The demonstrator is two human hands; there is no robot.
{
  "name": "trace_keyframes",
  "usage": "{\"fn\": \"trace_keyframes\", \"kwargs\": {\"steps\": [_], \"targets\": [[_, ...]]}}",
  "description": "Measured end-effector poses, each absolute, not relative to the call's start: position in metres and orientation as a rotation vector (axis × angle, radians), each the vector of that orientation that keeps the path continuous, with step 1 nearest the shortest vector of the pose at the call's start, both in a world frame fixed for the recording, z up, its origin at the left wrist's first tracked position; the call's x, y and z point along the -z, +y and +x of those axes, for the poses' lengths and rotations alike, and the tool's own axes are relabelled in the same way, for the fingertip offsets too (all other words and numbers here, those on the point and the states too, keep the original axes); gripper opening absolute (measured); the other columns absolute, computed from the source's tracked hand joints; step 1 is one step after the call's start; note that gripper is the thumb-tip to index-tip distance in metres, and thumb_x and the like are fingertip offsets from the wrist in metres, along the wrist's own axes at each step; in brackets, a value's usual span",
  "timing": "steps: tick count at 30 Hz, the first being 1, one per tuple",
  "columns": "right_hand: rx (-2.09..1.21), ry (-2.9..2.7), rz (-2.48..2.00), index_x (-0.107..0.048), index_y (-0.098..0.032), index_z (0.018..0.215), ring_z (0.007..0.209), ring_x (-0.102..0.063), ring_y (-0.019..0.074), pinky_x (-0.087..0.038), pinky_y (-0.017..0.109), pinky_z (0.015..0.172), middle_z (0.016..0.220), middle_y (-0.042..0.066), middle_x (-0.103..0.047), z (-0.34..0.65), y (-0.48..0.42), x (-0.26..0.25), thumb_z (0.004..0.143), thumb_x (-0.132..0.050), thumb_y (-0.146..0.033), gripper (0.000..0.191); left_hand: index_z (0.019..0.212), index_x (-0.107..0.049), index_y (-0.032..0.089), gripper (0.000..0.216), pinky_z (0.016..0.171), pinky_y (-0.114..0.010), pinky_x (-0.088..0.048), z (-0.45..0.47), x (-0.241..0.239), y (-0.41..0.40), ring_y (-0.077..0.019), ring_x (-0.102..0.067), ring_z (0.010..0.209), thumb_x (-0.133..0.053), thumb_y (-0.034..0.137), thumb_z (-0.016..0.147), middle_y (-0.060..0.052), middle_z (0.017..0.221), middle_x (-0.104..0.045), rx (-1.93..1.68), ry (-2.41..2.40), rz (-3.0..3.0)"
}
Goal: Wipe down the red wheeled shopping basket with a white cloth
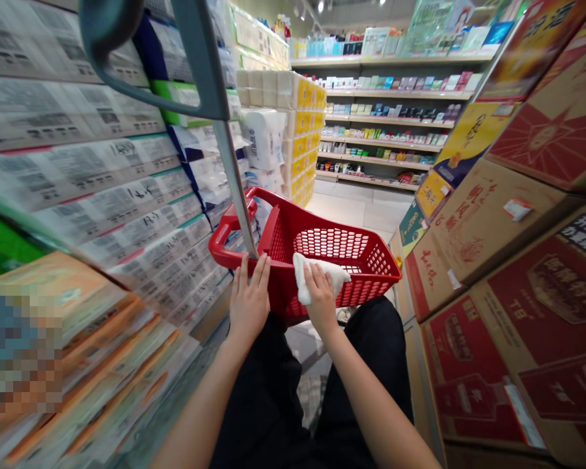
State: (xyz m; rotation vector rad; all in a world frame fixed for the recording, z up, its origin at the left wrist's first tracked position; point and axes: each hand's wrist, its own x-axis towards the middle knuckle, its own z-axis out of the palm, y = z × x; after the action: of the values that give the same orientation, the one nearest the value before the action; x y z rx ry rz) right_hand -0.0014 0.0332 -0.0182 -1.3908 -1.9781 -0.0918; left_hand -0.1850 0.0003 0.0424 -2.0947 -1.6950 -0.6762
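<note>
In front of my knees stands a red plastic shopping basket (283,290) with perforated walls. A metal pole (235,185) with a grey pull handle (209,71) rises from its left end. The fingers of my left hand (251,296) lie stretched out against the near side of the basket, close to the foot of the pole. My right hand (321,293) presses a white cloth (334,273) onto the basket's near rim, its fingers bent over the fabric. Mesh openings show along the far wall.
Stacked plastic-wrapped packs (141,163) wall in the left side, with orange packs (102,365) lower down. Cardboard cartons (488,215) are piled close on the right. Shelves of small boxed goods (385,111) stand at the back, beyond the pale tiled floor (356,202).
</note>
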Motion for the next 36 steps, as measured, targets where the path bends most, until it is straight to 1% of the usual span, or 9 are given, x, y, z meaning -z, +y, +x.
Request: {"fn": "trace_keyframes", "kwargs": {"steps": [3, 6, 11, 14, 17, 23, 29, 32, 36], "targets": [[0.117, -1.94, -1.483, -0.041, -0.016, 0.149, 0.146, -0.032, 0.0233, -0.024, 0.046, 0.121, 0.153, 0.011, -0.042, 0.038, 0.033, 0.034, 0.08, -0.039, 0.0, 0.07, 0.156, -0.023, 0.016, 0.077, 0.122, -0.055, -0.022, -0.182, -0.042, 0.0, -0.0319, -0.004, 0.152, -0.041, 0.004, 0.082, -0.001, 0.161, -0.029, 0.707, -1.71, -2.085], [0.095, -1.858, -1.581, -0.041, -0.016, 0.149, 0.147, -0.031, 0.0255, -0.024, 0.05, 0.121, 0.153, 0.012, -0.042, 0.045, 0.033, 0.038, 0.079, -0.039, 0.0, 0.071, 0.156, -0.022, 0.016, 0.078, 0.122, -0.055, -0.022, -0.182, -0.041, 0.0, -0.0323, -0.003, 0.152, -0.042, 0.005, 0.082, -0.002, 0.161, -0.029, 0.722, -1.717, -2.096], [-0.008, -1.892, -1.549, -0.04, -0.018, 0.149, 0.146, -0.032, 0.0238, -0.022, 0.049, 0.121, 0.152, 0.009, -0.044, -0.017, 0.032, 0.007, 0.077, -0.039, 0.003, 0.075, 0.156, -0.022, 0.017, 0.079, 0.122, -0.055, -0.021, -0.184, -0.04, 0.0, -0.032, -0.004, 0.152, -0.042, 0.004, 0.081, -0.002, 0.161, -0.029, 0.748, -1.708, -2.107], [-0.074, -1.966, -1.427, -0.038, -0.02, 0.15, 0.147, -0.031, 0.0213, -0.021, 0.046, 0.122, 0.154, 0.005, -0.042, -0.06, 0.029, -0.017, 0.082, -0.037, 0.001, 0.072, 0.155, -0.024, 0.017, 0.074, 0.121, -0.055, -0.022, -0.186, -0.04, 0.0, -0.0326, -0.004, 0.152, -0.042, 0.007, 0.084, -0.002, 0.16, -0.03, 0.723, -1.706, -2.12], [-0.085, -1.986, -1.355, -0.037, -0.02, 0.15, 0.147, -0.03, 0.0204, -0.021, 0.045, 0.122, 0.155, 0.005, -0.041, -0.074, 0.027, -0.025, 0.085, -0.037, -0.002, 0.068, 0.155, -0.025, 0.015, 0.072, 0.121, -0.054, -0.024, -0.186, -0.041, 0.0, -0.0326, -0.004, 0.152, -0.043, 0.009, 0.086, -0.003, 0.16, -0.031, 0.69, -1.708, -2.121], [0.051, -1.982, -1.39, -0.038, -0.018, 0.15, 0.147, -0.03, 0.0207, -0.022, 0.043, 0.122, 0.155, 0.007, -0.041, -0.023, 0.03, 0.008, 0.078, -0.039, 0.001, 0.075, 0.156, -0.022, 0.017, 0.08, 0.121, -0.055, -0.024, -0.183, -0.042, -0.001, -0.031, -0.003, 0.152, -0.042, 0.004, 0.08, -0.003, 0.161, -0.029, 0.706, -1.714, -2.11], [0.091, -1.928, -1.547, -0.04, -0.015, 0.149, 0.147, -0.031, 0.0236, -0.023, 0.046, 0.121, 0.154, 0.01, -0.042, 0.044, 0.031, 0.034, 0.079, -0.038, -0.001, 0.071, 0.157, -0.02, 0.018, 0.082, 0.121, -0.054, -0.023, -0.183, -0.041, -0.001, -0.0314, -0.004, 0.152, -0.044, 0.004, 0.079, -0.002, 0.162, -0.025, 0.709, -1.709, -2.103], [0.065, -1.869, -1.613, -0.041, -0.015, 0.148, 0.147, -0.031, 0.0248, -0.022, 0.049, 0.121, 0.153, 0.01, -0.043, 0.044, 0.032, 0.032, 0.077, -0.038, 0.0, 0.073, 0.157, -0.019, 0.017, 0.083, 0.121, -0.052, -0.023, -0.181, -0.039, -0.001, -0.0305, -0.004, 0.152, -0.045, 0.005, 0.079, -0.003, 0.163, -0.023, 0.719, -1.713, -2.091], [0.004, -1.856, -1.598, -0.04, -0.017, 0.149, 0.145, -0.033, 0.0243, -0.02, 0.049, 0.121, 0.151, 0.01, -0.046, 0.001, 0.032, 0.012, 0.077, -0.038, 0.001, 0.074, 0.157, -0.016, 0.014, 0.084, 0.122, -0.048, -0.022, -0.179, -0.034, 0.001, -0.0277, -0.007, 0.152, -0.044, 0.005, 0.079, -0.005, 0.163, -0.021, 0.734, -1.726, -2.071]]}}
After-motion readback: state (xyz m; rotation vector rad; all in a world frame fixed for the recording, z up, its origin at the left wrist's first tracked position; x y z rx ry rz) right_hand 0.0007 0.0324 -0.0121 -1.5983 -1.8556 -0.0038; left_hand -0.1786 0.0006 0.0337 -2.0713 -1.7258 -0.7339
